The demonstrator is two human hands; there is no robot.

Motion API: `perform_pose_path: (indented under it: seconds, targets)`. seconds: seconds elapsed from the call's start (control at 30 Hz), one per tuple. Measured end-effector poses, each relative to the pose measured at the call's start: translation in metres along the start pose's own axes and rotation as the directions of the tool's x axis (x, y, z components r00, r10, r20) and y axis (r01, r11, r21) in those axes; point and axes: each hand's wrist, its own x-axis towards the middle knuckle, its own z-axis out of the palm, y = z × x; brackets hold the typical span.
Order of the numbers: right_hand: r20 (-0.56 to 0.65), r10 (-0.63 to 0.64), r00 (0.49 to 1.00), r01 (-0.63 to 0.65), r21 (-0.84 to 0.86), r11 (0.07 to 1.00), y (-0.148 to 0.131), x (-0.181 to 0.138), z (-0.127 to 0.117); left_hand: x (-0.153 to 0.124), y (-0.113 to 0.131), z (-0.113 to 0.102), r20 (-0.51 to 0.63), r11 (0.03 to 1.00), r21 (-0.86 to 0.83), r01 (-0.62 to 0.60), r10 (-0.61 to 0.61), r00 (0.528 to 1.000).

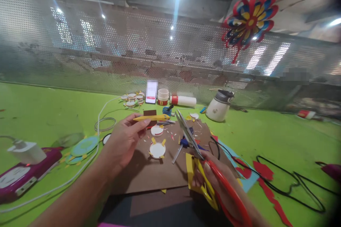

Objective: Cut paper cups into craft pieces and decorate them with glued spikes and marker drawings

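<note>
My left hand (128, 138) is closed, pinching a long yellow paper piece (153, 117) with a pointed left end and a small blue mark near its right end. In my right hand (221, 173) are scissors (189, 134) with red and yellow handles, blades slightly parted and pointing up and away. A sheet of yellow paper (190, 170) shows at the right fingers; whether they grip it I cannot tell. Between the hands, a white disc with yellow tabs (157, 150) lies on brown cardboard (149, 177). Behind it sits another white disc (157, 131), among paper scraps.
A purple power strip (34, 170) with a white plug and cable lies left, near blue-green discs (85, 146). Farther back stand a phone (151, 91), paper cups (163, 97) and a white kettle (218, 108). Black cable (287, 177) and red cutouts (263, 171) lie right.
</note>
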Motion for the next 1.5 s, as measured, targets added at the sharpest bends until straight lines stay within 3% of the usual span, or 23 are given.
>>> perform_pose_path:
  seconds: [0.13, 0.3, 0.4, 0.77, 1.1, 1.5]
  targets:
    - [0.128, -0.073, 0.989, 0.070, 0.032, 0.997, 0.005, 0.001, -0.003, 0.000, 0.003, -0.002, 0.060, 0.999, -0.038, 0.038, -0.035, 0.998]
    - [0.250, -0.095, 0.964, 0.044, 0.202, 0.978, 0.005, -0.002, 0.000, -0.003, 0.008, -0.007, 0.299, 0.991, -0.008, 0.136, -0.127, 0.946]
    - [0.307, -0.153, 0.939, 0.079, 0.238, 0.968, 0.003, -0.005, 0.004, -0.005, 0.009, -0.008, 0.354, 0.993, 0.008, 0.122, -0.117, 0.928]
    - [0.277, -0.210, 0.938, 0.158, 0.198, 0.967, 0.009, -0.006, 0.010, -0.008, 0.006, -0.005, 0.368, 0.995, 0.007, 0.098, -0.094, 0.925]
    - [0.186, -0.116, 0.976, 0.099, 0.098, 0.990, -0.003, -0.011, 0.015, -0.011, 0.007, -0.004, 0.343, 0.996, 0.044, 0.083, -0.093, 0.935]
    - [0.159, -0.099, 0.982, 0.088, 0.072, 0.993, -0.001, -0.011, 0.015, -0.010, 0.007, -0.004, 0.322, 0.996, 0.065, 0.060, -0.078, 0.944]
